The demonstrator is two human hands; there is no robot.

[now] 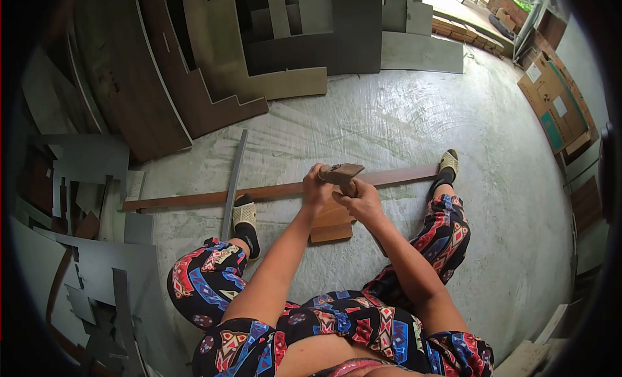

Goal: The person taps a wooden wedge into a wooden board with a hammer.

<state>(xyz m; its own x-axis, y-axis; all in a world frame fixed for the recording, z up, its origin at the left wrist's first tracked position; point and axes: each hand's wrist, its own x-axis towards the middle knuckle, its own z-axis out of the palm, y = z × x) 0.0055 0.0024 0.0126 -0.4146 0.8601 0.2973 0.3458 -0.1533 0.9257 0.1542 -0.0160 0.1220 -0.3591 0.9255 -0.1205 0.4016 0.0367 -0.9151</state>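
My right hand (364, 203) is wrapped round the handle of a hammer, just below its head. The worn metal hammer head (343, 174) is held up in front of me, over the middle of a long brown wooden strip (278, 190) on the floor. Curled closed, my left hand (315, 188) is at the left end of the hammer head. What lies inside its fingers is hidden. Below both hands a short wooden block (332, 225) rests on the floor, partly covered by my right hand.
A grey narrow bar (236, 182) lies across the strip beside my left shoe (244, 215). My right shoe (448, 162) is at the strip's right end. Boards (285, 82) lean at the back, offcuts (84, 267) pile at left, and a cardboard box (554, 105) stands at right.
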